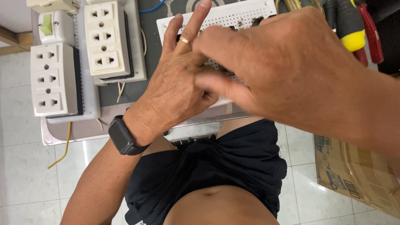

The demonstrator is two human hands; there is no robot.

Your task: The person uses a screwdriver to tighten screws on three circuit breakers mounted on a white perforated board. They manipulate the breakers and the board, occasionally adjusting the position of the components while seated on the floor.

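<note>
**Two hands on a white board full of tiny holes**

A white breadboard point(237, 14) with rows of tiny holes lies on the grey worktop point(121, 93), near the top middle of the view. Both hands cover most of it, so only its top edge and a bit of its near edge show.

The left hand point(175, 87) rests on the board with its fingers spread wide and pointing up. One finger wears a gold ring point(186, 41). A black watch point(123, 136) sits on that wrist. This hand holds nothing that can be seen.

The right hand point(283, 62) comes in from the right and lies over the board, its fingers bent down toward the holes. It is a little blurry. Its fingertips are close together, but I cannot tell if they pinch anything.

To the left of the board stand two white socket strips point(107, 39), each with three outlets. A white switch with a green button point(54, 27) sits above the left one. A yellow wire point(64, 148) hangs down from the worktop edge.

At the top right lie tools with yellow and red handles point(354, 31). A brown cardboard box point(358, 171) rests on the white tiled floor point(25, 175) at the lower right.
</note>
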